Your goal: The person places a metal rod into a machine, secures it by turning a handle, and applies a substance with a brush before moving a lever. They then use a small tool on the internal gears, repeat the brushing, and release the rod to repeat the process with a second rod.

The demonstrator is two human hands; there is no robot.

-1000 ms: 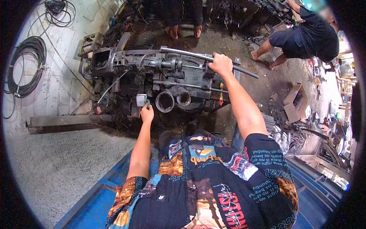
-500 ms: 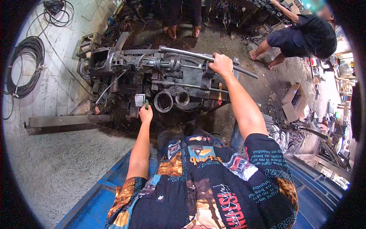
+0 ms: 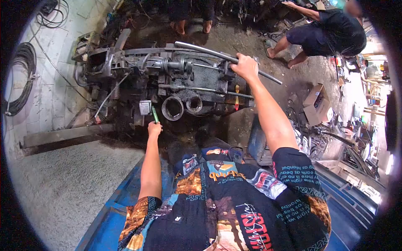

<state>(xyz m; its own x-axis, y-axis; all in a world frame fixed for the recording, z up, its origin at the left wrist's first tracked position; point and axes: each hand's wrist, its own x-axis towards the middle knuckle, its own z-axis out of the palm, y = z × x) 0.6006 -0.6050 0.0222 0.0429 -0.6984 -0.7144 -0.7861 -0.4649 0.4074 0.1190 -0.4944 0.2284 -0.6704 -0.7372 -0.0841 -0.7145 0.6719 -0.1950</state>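
Note:
My left hand point(image 3: 154, 129) is closed round a green stick-like handle point(image 3: 155, 115), which points up toward the machine. A small pale square block point(image 3: 145, 107) lies just left of the handle's upper end. Farther right, my right hand point(image 3: 246, 67) is wrapped round a long metal bar point(image 3: 205, 52) that slants across the top of the dark, greasy machine point(image 3: 205, 77). Two round metal openings, a larger ring point(image 3: 172, 108) and a smaller ring point(image 3: 194, 104), face me on the machine's near side. A brush with a yellow and red handle point(image 3: 237, 98) rests at its right end.
At the top right a person in dark clothes point(image 3: 341, 33) stands bent over; another person's bare feet point(image 3: 180, 27) show at the top. A coiled hose point(image 3: 23, 79) hangs on the left wall. A cardboard box point(image 3: 317, 104) and metal scraps lie to the right.
The view has shifted, with the machine now slightly farther left. More of the green handle shows above my left hand. The bar's left end sits a little higher.

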